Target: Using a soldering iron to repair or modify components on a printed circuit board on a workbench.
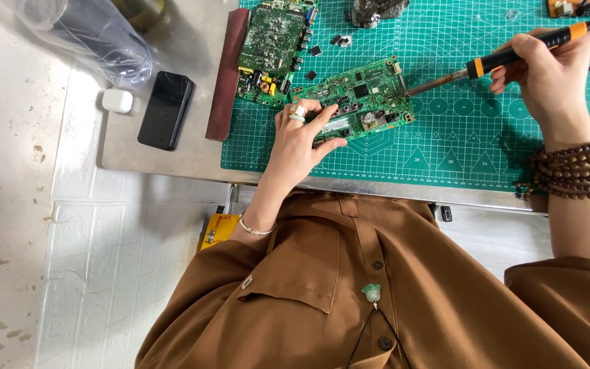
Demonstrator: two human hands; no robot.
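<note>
Soldering at a green mat (445, 147)
Left hand (298, 140) pins a board (356, 99); right hand (551, 75) holds the iron (507, 58), tip at the board's edge.

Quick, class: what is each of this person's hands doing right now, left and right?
Left hand: open, fingers pressing on the green circuit board on the cutting mat.
Right hand: closed around the soldering iron.

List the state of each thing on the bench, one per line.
Left hand: flat on the near circuit board, pinning it.
Right hand: gripping the soldering iron, tip at the board's right edge.
Second circuit board: lying untouched.
Phone: screen dark, face up.
Earbud case: closed.
Cutting mat: flat on the table.
</note>
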